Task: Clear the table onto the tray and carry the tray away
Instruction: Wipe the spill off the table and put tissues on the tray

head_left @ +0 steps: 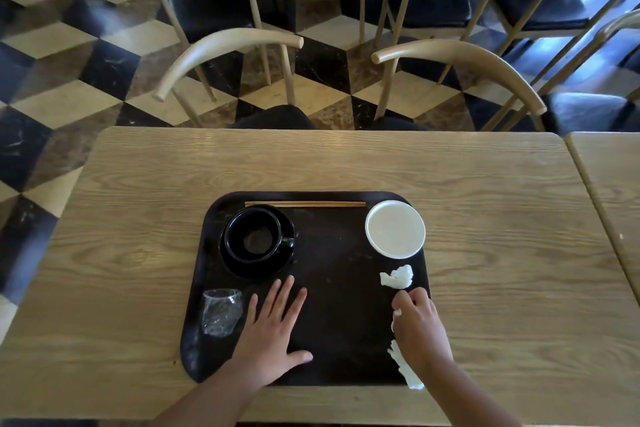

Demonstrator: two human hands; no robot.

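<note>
Tray [339, 288]: I see it dark and rounded, lying flat on the table [138, 218], toward the near edge.
Left hand [273, 333]: released, palm down, fingers spread flat on the tray's near middle, grasping nothing.
Right hand [420, 329]: fingers curled, grasping a white tissue [410, 376] over the tray's near right edge; the tissue trails under the wrist to the near right corner.
Cup [251, 236]: black, upright on a black saucer [273, 265], far left of the tray, just beyond my left fingertips.
Chopsticks [304, 204]: 2, side by side along the tray's far edge.
Bowl [394, 229]: white, upright, far right corner of the tray.
Napkin [398, 277]: crumpled, white, on the tray between bowl and right hand.
Plastic [221, 312]: clear, crushed, near left of the tray, just beside the left hand.
Chairs [228, 45]: 2 wooden ones at the table's far side.
Second table [609, 184]: butts against the right.
</note>
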